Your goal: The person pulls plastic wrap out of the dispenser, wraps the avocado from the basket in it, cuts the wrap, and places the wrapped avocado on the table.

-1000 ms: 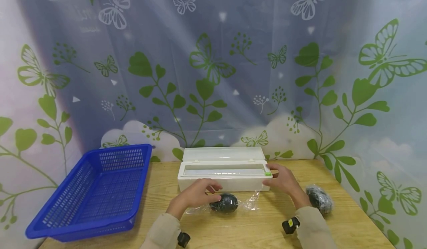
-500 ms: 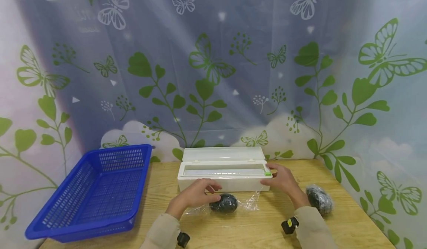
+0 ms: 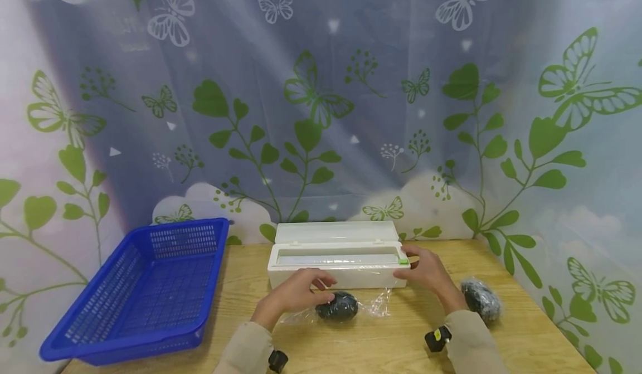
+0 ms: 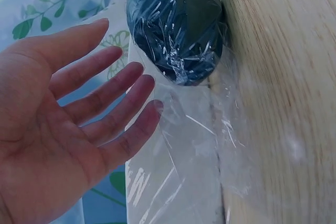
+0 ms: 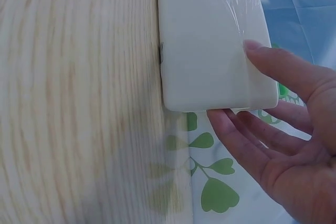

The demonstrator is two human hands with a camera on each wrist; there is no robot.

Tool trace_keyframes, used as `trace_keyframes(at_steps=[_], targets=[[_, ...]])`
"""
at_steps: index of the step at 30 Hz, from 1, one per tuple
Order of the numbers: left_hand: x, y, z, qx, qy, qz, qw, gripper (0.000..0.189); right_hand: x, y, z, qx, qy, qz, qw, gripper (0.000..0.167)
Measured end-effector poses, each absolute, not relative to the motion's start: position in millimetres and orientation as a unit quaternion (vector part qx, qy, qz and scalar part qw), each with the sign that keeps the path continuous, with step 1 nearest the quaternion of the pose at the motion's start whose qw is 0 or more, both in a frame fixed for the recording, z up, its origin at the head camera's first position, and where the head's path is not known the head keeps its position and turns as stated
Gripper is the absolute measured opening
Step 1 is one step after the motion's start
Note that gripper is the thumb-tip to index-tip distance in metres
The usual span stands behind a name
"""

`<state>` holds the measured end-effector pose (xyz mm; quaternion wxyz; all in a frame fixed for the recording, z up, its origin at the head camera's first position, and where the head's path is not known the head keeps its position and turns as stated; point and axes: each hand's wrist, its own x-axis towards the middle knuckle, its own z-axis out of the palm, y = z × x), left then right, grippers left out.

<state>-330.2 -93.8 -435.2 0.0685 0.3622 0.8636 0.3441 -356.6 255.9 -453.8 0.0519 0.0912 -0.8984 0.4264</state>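
A dark, egg-shaped, avocado-like item [image 3: 338, 308] lies on clear cling film [image 3: 377, 305] in front of a white cling film dispenser [image 3: 346, 278]. The dispenser's lid [image 3: 336, 232] stands up at the back, and a green slide cutter [image 3: 403, 261] sits at its right end. My left hand [image 3: 299, 291] hovers at the item's left, fingers loosely spread; in the left wrist view the palm [image 4: 58, 135] holds nothing. My right hand [image 3: 425, 272] grips the dispenser's right end, thumb on its front face and fingers [image 5: 247, 140] against the end.
A second dark item [image 3: 481, 300], wrapped in crinkled film, rests on the wooden table [image 3: 381, 346] near my right forearm. A blue perforated basket [image 3: 200, 312] stands on the left. A printed curtain [image 3: 321, 168] hangs close behind the dispenser.
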Motion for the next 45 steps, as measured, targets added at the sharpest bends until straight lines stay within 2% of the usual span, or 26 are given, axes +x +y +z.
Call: trace_keyframes(at_steps=[14,22,32,45], targets=[[-339,-50,-409,0.38,0.872,0.306,0.038,0.04,-357,256,-454,0.091,-0.893,0.437,0.055,0.069],[-352,-16,-407,0.396,0.899,0.185,0.016,0.06,-357,254,-455,0.096,-0.886,0.451,0.054,0.065],[-371,15,-414,0.467,0.882,-0.014,-0.063,0.066,-359,258,-457,0.093,-0.895,0.432,0.056,0.067],[-382,47,-413,0.471,0.877,-0.081,-0.044,0.067,-360,259,-457,0.074,-0.9,0.427,0.049,0.064]])
